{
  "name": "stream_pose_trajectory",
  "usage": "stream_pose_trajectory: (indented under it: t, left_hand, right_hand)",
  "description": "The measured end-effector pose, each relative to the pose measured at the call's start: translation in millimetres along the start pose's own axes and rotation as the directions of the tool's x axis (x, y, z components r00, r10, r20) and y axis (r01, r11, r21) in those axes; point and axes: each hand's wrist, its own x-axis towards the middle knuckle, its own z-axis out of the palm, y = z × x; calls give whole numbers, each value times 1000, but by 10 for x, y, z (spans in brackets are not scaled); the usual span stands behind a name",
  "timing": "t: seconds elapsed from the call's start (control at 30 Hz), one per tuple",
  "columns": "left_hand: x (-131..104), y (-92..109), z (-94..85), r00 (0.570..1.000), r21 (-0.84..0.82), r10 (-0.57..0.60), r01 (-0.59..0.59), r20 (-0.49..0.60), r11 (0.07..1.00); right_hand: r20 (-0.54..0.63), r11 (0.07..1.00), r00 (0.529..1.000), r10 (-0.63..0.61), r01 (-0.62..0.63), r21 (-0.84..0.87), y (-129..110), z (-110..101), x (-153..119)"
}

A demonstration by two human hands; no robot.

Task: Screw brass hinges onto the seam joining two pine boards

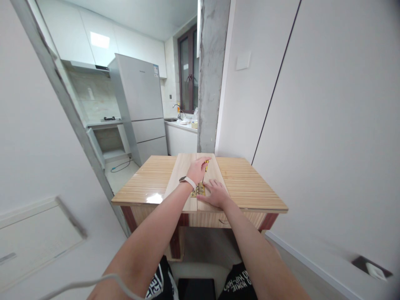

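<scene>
Two pale wooden boards lie side by side, a left board (178, 183) and a right board (215, 166), with a narrow seam between them. A brass-coloured hinge (201, 191) sits across the seam near their front end. My left hand (197, 170), with a watch on the wrist, is closed around the yellow handle of a screwdriver (206, 165). The shaft points down toward the hinge's right leaf; its tip is too small to make out. My right hand (216, 194) lies on the right board, fingers spread, thumb at the hinge's edge.
Under the boards is a striped wooden table (250, 179) with a drawer front below. Behind it stand a grey fridge (140, 91), a sink counter (181, 133) and a bare concrete pillar (209, 75). White walls close in on both sides. A pale cable (93, 282) crosses at lower left.
</scene>
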Motion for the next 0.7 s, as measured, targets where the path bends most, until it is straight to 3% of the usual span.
stream_pose_trajectory:
  t: [0.2,0.4,0.7]
  left_hand:
    - [-1,-14,-10,998,0,-36,36,-57,999]
    - [-21,-4,-37,997,90,54,-49,-52,995]
    - [-20,-46,-21,998,22,10,-9,-61,1000]
  right_hand:
    - [15,1000,1000,1,-1,7,0,-19,2]
    - [3,1000,1000,-1,1,0,-17,-36,-12]
    - [-19,1000,1000,-10,10,-4,-10,-22,-9]
